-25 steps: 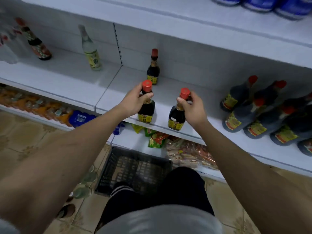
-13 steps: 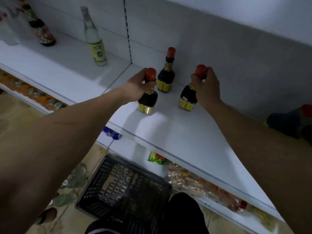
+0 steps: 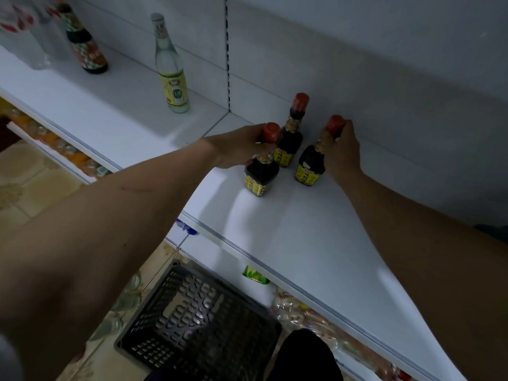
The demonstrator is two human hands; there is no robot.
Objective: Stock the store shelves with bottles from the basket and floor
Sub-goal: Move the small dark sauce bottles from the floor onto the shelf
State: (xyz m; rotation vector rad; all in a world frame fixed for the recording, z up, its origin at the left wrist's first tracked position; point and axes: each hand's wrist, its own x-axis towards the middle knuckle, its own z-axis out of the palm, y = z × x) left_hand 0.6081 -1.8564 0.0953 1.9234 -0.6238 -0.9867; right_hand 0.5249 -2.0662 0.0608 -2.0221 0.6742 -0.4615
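Dark glass sauce bottles with red caps and yellow labels stood on the white metal shelf (image 3: pixel 316 243), three grouped near the back panel, long axes upright. Far left, a dark bottle with a red patterned label (image 3: pixel 87 52) and a tall clear bottle with a pale yellow label (image 3: pixel 171 75) stood well apart. The left hand (image 3: pixel 236 149), arm reaching in from the lower left, had its fingers curled round the neck of the left sauce bottle (image 3: pixel 262 166), base on the shelf. Just behind stood the free middle sauce bottle (image 3: pixel 291 136). The right hand (image 3: pixel 342 149), arm extended from the lower right, gripped the neck of the right sauce bottle (image 3: pixel 312 163), tilted slightly leftward. Release seemed imminent. Below, a black plastic basket (image 3: pixel 198 320) sat on the tiled floor (image 3: pixel 30 182).
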